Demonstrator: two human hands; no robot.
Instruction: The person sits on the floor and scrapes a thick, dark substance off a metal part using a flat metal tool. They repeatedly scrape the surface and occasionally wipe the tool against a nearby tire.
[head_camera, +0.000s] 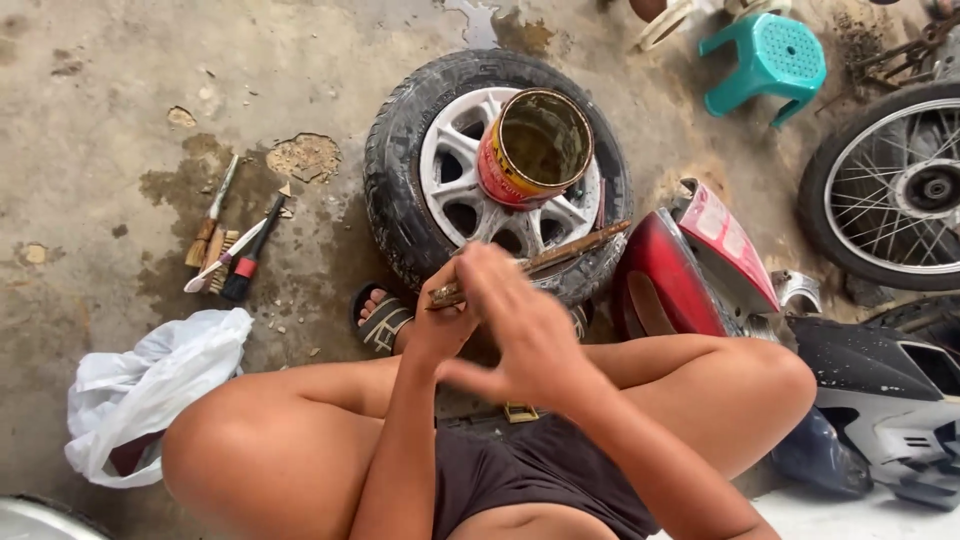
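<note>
I squat on a concrete floor. My left hand (440, 322) grips the near end of a long brown stick (575, 246) that slants up to the right over a small tyre (400, 190) with a silver alloy rim (450, 150). My right hand (520, 335) is blurred, with its fingers spread, and lies across the stick just right of the left hand. An open red and yellow tin can (535, 150) rests tilted on the rim, its inside coated with brownish stuff. My sandalled foot (380, 318) touches the tyre's near edge.
Several brushes (232, 250) lie on the stained floor at left, and a white plastic bag (140, 390) sits beside my left knee. Red fairing panels (690, 260), a dark grey panel (880, 390) and a spoked wheel (890, 190) crowd the right. A teal stool (770, 60) stands beyond.
</note>
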